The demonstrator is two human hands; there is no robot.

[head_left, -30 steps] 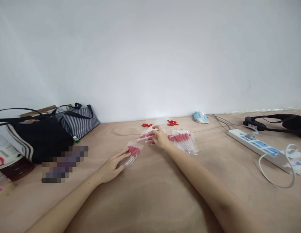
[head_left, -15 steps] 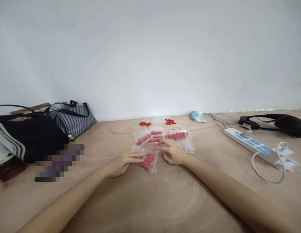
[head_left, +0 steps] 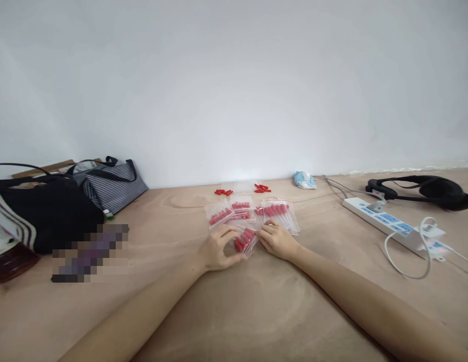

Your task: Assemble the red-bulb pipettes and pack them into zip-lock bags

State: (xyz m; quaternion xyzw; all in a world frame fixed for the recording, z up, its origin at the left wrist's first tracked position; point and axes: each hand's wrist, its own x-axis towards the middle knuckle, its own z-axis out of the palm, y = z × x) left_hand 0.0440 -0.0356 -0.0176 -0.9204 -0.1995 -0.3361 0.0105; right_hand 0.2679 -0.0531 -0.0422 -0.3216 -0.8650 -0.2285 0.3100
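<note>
A clear zip bag (head_left: 245,240) holding several red capsule-like pieces lies tilted on the table between my hands. My left hand (head_left: 218,250) curves around its left side, thumb and fingers apart, the thumb near the bag's lower edge. At the bag's right edge, the fingers of my right hand (head_left: 277,240) are closed on it. Just beyond lie more filled bags: a left bag (head_left: 219,215), a middle bag (head_left: 241,206), and a fanned stack of bags (head_left: 279,211) behind my right hand.
Loose red pieces (head_left: 223,192) and another red pile (head_left: 262,188) lie near the wall, flanking a clear sheet (head_left: 243,187). To the right are a blue packet (head_left: 304,179), a power strip (head_left: 392,221) with cables and a black headset (head_left: 426,191). Bags (head_left: 109,186) stand at left.
My left hand has moved right and spread around the bag. My right hand has closed on the bag's right edge, and the bag has shifted right and turned. The view has shifted slightly.
</note>
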